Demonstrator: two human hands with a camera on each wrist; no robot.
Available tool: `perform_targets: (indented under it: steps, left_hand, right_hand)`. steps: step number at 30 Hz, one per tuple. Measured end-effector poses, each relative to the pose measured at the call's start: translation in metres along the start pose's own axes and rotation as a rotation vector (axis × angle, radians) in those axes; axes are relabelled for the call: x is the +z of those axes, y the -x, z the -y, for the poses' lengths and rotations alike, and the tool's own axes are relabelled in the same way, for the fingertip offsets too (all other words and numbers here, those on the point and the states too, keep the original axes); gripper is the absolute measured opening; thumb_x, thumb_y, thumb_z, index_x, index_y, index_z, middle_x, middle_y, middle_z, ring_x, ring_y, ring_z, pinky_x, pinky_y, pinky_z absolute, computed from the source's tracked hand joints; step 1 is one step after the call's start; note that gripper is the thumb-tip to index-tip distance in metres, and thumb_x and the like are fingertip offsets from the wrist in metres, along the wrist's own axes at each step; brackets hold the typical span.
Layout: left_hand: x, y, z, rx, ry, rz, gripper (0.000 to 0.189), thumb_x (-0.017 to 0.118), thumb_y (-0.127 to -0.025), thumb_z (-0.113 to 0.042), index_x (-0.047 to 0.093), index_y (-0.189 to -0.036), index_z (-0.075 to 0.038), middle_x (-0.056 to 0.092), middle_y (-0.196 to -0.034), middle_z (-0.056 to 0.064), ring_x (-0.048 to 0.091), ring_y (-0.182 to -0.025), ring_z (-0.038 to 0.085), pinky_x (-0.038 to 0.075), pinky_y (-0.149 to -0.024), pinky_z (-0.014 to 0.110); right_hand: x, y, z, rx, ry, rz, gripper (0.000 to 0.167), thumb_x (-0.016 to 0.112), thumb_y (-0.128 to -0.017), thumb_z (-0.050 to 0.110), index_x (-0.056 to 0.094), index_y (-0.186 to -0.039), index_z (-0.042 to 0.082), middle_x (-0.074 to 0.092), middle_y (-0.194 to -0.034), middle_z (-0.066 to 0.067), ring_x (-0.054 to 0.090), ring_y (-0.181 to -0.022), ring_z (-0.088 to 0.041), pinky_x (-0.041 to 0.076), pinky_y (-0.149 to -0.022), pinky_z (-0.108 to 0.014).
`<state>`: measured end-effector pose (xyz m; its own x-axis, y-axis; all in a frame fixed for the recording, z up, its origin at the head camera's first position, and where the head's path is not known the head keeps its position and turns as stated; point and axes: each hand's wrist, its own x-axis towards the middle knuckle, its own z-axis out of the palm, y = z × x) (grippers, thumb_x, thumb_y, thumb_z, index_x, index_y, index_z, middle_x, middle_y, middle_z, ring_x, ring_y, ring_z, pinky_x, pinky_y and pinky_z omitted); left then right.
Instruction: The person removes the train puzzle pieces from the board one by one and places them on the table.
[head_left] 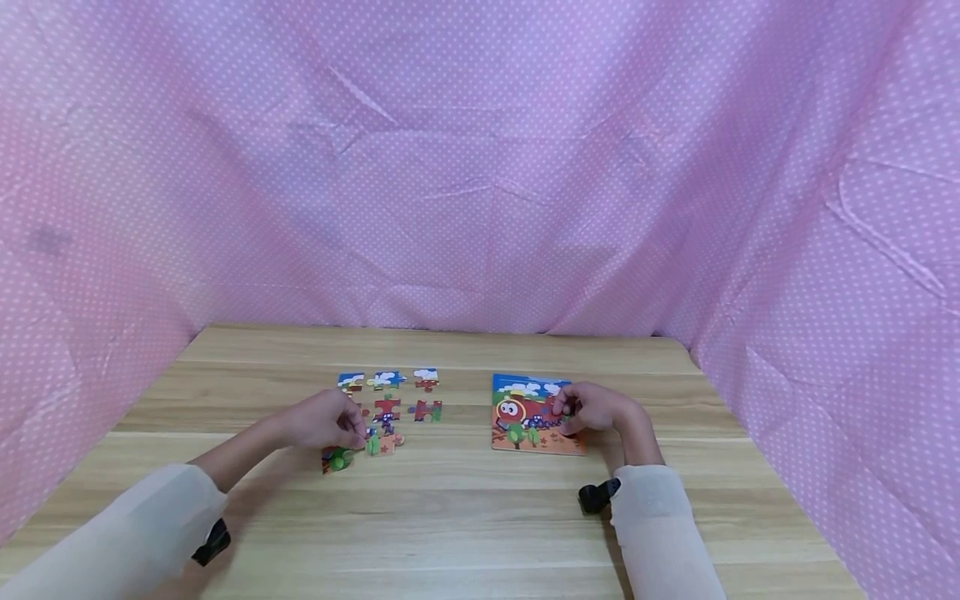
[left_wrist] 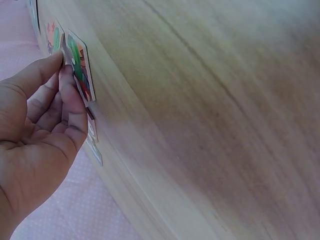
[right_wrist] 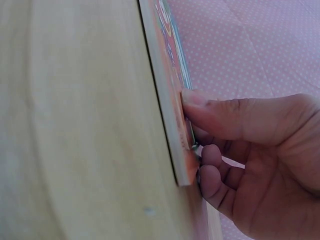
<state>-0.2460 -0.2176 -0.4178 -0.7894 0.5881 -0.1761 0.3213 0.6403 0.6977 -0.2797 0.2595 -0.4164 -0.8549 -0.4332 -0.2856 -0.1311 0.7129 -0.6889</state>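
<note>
My left hand [head_left: 327, 419] is over loose jigsaw puzzle pieces at the left, its thumb and index finger pinching the edge of an orange puzzle piece with a green plant [head_left: 385, 442]. Beside it lies a green-and-red corner piece [left_wrist: 77, 62]. At the right, the thumb and curled fingers of my right hand [head_left: 596, 408] pinch a puzzle piece [right_wrist: 189, 131] at the right side of the puzzle board [head_left: 517, 443]. That board shows a red, big-eyed cartoon character under a blue sky. The fingers hide part of its right side.
More loose pieces lie in rough rows, including a cloud piece [head_left: 387, 380] and a red-and-green piece [head_left: 427, 411]. Bare wooden table [head_left: 450, 517] stretches between the pieces and the board. Pink dotted cloth [head_left: 480, 167] hangs behind and at both sides.
</note>
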Motion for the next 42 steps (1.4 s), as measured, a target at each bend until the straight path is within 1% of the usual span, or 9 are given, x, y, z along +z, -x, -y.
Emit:
perform_targets:
  steps: [5,15,21,25,28,31,33,36,42]
  left_hand:
    - [0.001,0.0,0.0,0.02,-0.03,0.021,0.006,0.078,-0.09,-0.005,0.072,-0.088,-0.006,0.064,-0.081,-0.003,0.056,-0.075,0.013,0.05,-0.065,0.024]
    - [-0.001,0.003,0.001,0.078,-0.046,0.053,0.009,0.08,-0.089,-0.01,0.071,-0.087,-0.011,0.061,-0.078,-0.005,0.053,-0.073,0.01,0.046,-0.064,0.023]
    - [-0.003,0.003,0.005,0.075,-0.046,0.066,0.008,0.077,-0.092,-0.01,0.071,-0.087,-0.013,0.064,-0.078,-0.005,0.054,-0.072,0.01,0.047,-0.063,0.023]
    - [-0.006,0.0,0.005,0.098,-0.061,0.057,0.01,0.071,-0.096,-0.007,0.073,-0.088,-0.013,0.066,-0.08,-0.005,0.055,-0.071,0.01,0.048,-0.063,0.024]
    - [-0.008,-0.004,0.002,0.109,-0.078,0.04,0.012,0.068,-0.098,-0.008,0.072,-0.089,-0.013,0.064,-0.08,-0.005,0.054,-0.071,0.01,0.047,-0.063,0.024]
    - [-0.007,-0.011,-0.004,0.105,-0.092,0.031,0.014,0.068,-0.1,-0.015,0.071,-0.086,-0.013,0.061,-0.076,-0.006,0.051,-0.066,0.009,0.046,-0.061,0.024]
    - [-0.003,-0.016,-0.009,0.093,-0.085,0.031,0.018,0.068,-0.101,-0.02,0.07,-0.084,-0.013,0.058,-0.072,-0.006,0.05,-0.061,0.008,0.044,-0.058,0.024]
    - [0.002,-0.027,-0.018,0.099,-0.082,0.025,0.023,0.067,-0.101,-0.025,0.07,-0.081,-0.016,0.055,-0.066,-0.008,0.046,-0.057,0.007,0.041,-0.055,0.024]
    - [0.014,-0.048,-0.034,0.141,-0.072,0.015,0.028,0.067,-0.101,-0.024,0.063,-0.075,-0.016,0.047,-0.064,-0.01,0.041,-0.058,0.006,0.035,-0.055,0.023]
  right_hand:
    - [0.001,-0.001,0.0,-0.004,-0.001,-0.004,0.017,0.076,-0.09,0.001,0.064,-0.1,0.005,0.056,-0.097,-0.007,0.05,-0.092,-0.023,0.043,-0.08,-0.036]
    - [0.001,-0.002,-0.001,0.013,0.009,-0.009,0.018,0.077,-0.089,0.002,0.064,-0.1,0.007,0.057,-0.097,-0.007,0.05,-0.092,-0.023,0.042,-0.082,-0.037]
    - [0.001,-0.002,-0.001,0.013,0.009,-0.005,0.017,0.077,-0.089,0.002,0.064,-0.1,0.007,0.056,-0.096,-0.006,0.049,-0.093,-0.023,0.041,-0.083,-0.037]
    - [0.0,-0.002,-0.001,0.018,0.004,-0.005,0.017,0.077,-0.09,0.002,0.064,-0.101,0.007,0.056,-0.096,-0.006,0.049,-0.093,-0.023,0.041,-0.083,-0.038]
    - [-0.001,-0.002,0.0,0.02,0.002,-0.007,0.018,0.077,-0.089,0.002,0.064,-0.101,0.006,0.055,-0.096,-0.006,0.049,-0.093,-0.023,0.04,-0.083,-0.037]
    - [-0.001,-0.001,0.0,0.02,-0.01,-0.009,0.019,0.078,-0.089,0.002,0.064,-0.101,0.006,0.055,-0.096,-0.007,0.049,-0.092,-0.023,0.041,-0.082,-0.037]
    - [-0.001,0.0,0.0,0.017,-0.017,-0.007,0.019,0.078,-0.089,0.003,0.064,-0.101,0.006,0.056,-0.096,-0.007,0.049,-0.092,-0.023,0.041,-0.083,-0.037]
    - [-0.001,0.0,-0.002,0.017,-0.028,-0.006,0.019,0.078,-0.089,0.004,0.064,-0.102,0.006,0.056,-0.096,-0.007,0.049,-0.093,-0.023,0.041,-0.083,-0.037]
    - [-0.001,-0.001,-0.004,0.014,-0.031,-0.015,0.018,0.078,-0.09,0.005,0.065,-0.102,0.007,0.056,-0.097,-0.007,0.049,-0.093,-0.024,0.041,-0.083,-0.038]
